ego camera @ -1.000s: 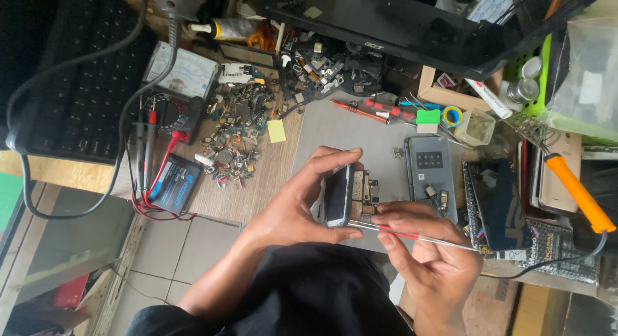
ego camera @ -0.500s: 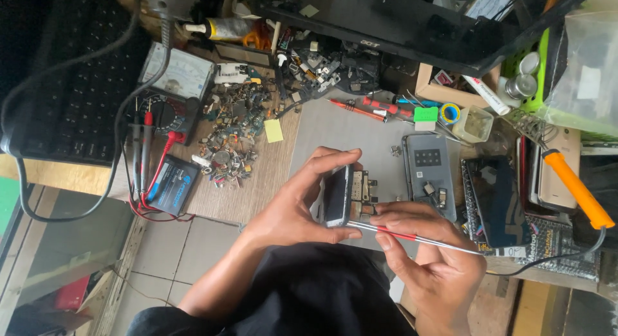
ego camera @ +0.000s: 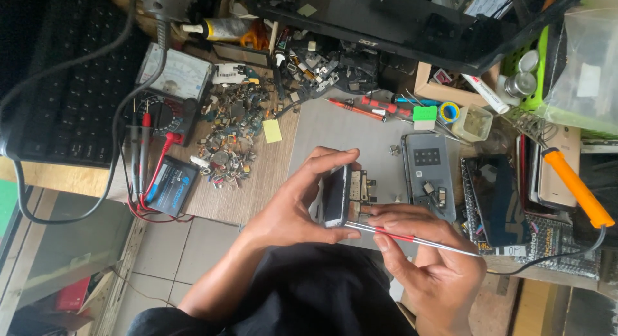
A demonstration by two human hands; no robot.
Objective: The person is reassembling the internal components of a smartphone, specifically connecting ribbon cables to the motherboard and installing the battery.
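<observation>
Gripping opened phone [ego camera: 337,196] on edge above grey mat [ego camera: 335,127], left hand [ego camera: 293,204] clamped round it; right hand [ego camera: 428,259] pinched tweezers [ego camera: 412,238], long axis level, tips at phone's lower end.

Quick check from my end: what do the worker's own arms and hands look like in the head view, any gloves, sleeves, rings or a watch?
Both are bare: the left hand and right hand wear no gloves, and no rings or watch show. The forearms are uncovered as far as visible. A dark, near-black garment covers the body below them; no sleeve cuffs can be seen.
</observation>
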